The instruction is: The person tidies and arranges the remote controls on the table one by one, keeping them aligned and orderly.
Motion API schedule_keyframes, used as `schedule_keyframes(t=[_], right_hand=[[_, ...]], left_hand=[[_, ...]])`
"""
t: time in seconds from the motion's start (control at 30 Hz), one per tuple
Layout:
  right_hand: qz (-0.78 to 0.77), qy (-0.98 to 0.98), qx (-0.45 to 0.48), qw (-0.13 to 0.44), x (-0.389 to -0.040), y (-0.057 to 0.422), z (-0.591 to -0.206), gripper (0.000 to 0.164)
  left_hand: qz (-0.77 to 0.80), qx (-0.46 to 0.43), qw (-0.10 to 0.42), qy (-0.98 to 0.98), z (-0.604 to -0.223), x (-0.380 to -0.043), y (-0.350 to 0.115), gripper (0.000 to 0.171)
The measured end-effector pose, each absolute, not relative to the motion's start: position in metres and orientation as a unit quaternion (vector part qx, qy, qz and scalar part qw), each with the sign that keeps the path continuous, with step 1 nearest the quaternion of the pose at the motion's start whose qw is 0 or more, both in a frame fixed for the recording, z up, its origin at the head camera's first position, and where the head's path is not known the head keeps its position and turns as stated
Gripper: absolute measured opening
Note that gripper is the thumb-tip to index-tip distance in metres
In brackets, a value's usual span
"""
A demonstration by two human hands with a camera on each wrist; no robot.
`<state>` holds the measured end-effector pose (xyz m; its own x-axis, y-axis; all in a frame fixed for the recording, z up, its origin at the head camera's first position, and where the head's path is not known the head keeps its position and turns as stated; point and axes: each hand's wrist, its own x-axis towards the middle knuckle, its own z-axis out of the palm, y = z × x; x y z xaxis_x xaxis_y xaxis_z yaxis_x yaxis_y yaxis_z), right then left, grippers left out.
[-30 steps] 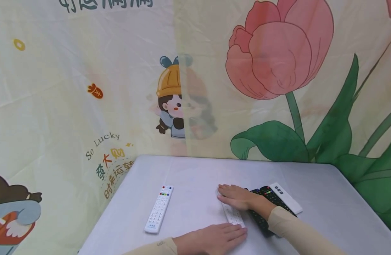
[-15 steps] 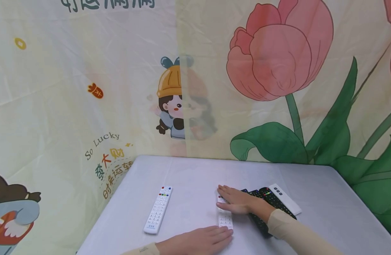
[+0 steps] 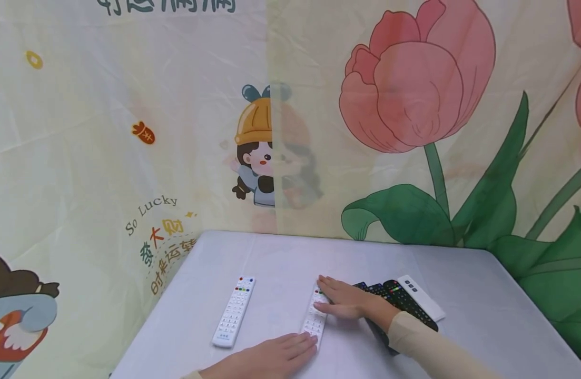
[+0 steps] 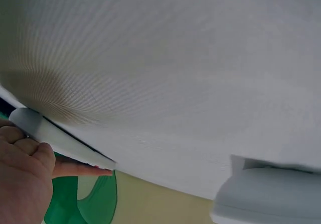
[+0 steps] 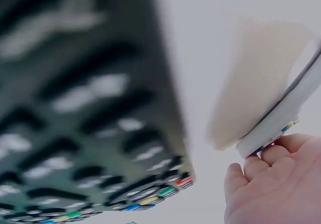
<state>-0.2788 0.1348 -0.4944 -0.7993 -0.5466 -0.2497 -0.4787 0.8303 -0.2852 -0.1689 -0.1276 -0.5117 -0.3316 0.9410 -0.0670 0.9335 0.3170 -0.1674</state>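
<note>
A white remote control lies on the table between both hands, tilted slightly. My left hand touches its near end with straight fingers. Across its far part rests my right hand, fingers extended and thumb spread, hiding some of its buttons. In the left wrist view the left hand is beside the white remote's edge. The right wrist view has the right hand's fingers at the remote's coloured buttons. A second white remote lies on the left, apart from both hands.
Right of the right hand, several black remotes lie slanted side by side, partly under the forearm. A slim white remote lies beyond them. The white-covered table ends at a printed cloth backdrop.
Both hands have moved left across the table along with the white remote, which has swung from leaning one way to the other. The other remotes stay in place.
</note>
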Motion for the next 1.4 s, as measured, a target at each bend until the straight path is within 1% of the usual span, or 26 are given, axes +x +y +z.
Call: schedule_keyframes(t=[0.3, 0.53, 0.73, 0.93, 1.07, 1.23, 1.3, 1.4], right_hand=[[-0.094, 0.942, -0.277, 0.164, -0.281, 0.112, -0.491, 0.086], [-0.087, 0.942, -0.283, 0.161, -0.282, 0.100, -0.490, 0.086], [-0.061, 0.943, -0.294, 0.143, -0.284, 0.088, -0.494, 0.092], [-0.068, 0.942, -0.294, 0.149, -0.284, 0.074, -0.497, 0.096], [-0.075, 0.938, -0.301, 0.153, -0.283, 0.064, -0.496, 0.095], [-0.080, 0.937, -0.310, 0.142, -0.285, 0.053, -0.499, 0.093], [-0.079, 0.936, -0.314, 0.137, -0.286, 0.049, -0.500, 0.094], [-0.073, 0.935, -0.320, 0.137, -0.287, 0.043, -0.500, 0.095]], left_hand=[[0.065, -0.573, 0.012, -0.817, -0.513, -0.166, -0.142, 0.074], [0.067, -0.568, 0.030, -0.820, -0.513, -0.164, -0.152, 0.072], [0.071, -0.568, 0.052, -0.818, -0.512, -0.161, -0.160, 0.070], [0.061, -0.560, 0.046, -0.825, -0.511, -0.158, -0.169, 0.071], [0.063, -0.551, 0.047, -0.831, -0.514, -0.156, -0.176, 0.071], [0.080, -0.543, 0.081, -0.832, -0.519, -0.155, -0.187, 0.069], [0.079, -0.537, 0.075, -0.837, -0.520, -0.154, -0.190, 0.069], [0.067, -0.521, 0.042, -0.850, -0.520, -0.152, -0.194, 0.071]])
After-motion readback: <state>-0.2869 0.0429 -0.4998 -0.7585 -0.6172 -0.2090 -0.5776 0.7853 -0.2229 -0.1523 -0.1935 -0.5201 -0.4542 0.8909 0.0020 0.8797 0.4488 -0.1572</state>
